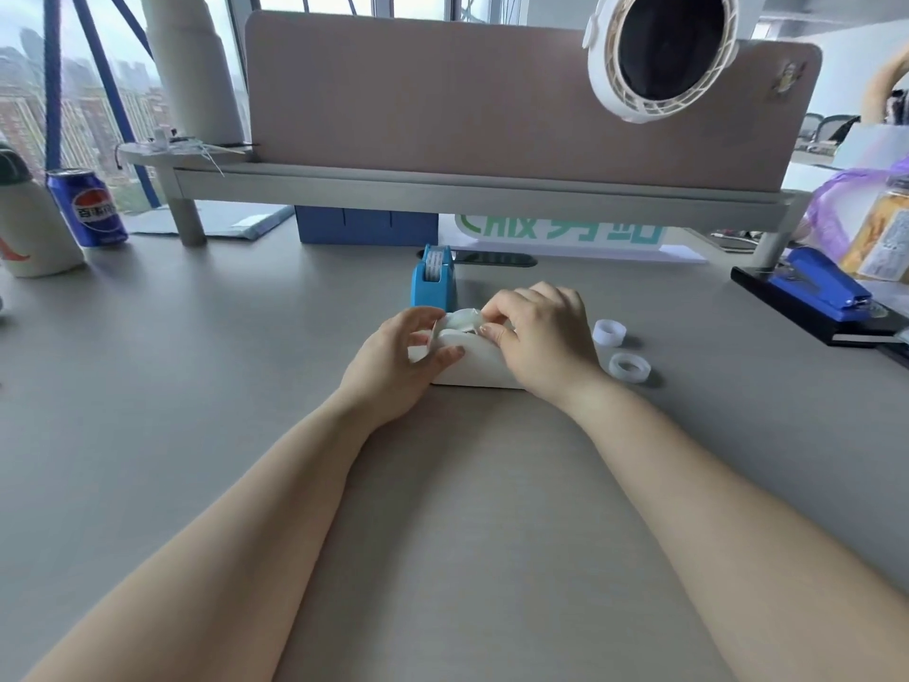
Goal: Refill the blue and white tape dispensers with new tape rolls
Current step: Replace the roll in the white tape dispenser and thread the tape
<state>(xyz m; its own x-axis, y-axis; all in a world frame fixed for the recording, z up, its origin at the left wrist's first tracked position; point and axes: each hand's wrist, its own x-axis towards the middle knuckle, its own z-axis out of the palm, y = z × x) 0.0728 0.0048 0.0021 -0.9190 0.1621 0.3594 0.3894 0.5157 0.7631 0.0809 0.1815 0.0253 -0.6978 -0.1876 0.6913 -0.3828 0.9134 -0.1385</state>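
Head view suggests the small blue plastic tape dispenser (pixel 433 283) already carries a roll, while the left hand (pixel 401 359) steadies the white plastic tape dispenser (pixel 474 361) and right hand (pixel 538 332) fingertips pinch the clear tape roll (pixel 465 318) into it, two spare rolls (pixel 621 350) beside.

Grey surface (pixel 196 386), holding: white tape dispenser (pixel 472 361) at centre, blue tape dispenser (pixel 433 283) just behind, two tape rolls (pixel 610 333) (pixel 630 368) to the right, blue stapler (pixel 819 287) far right, cola can (pixel 88 207) and pale bottle (pixel 29 228) far left.
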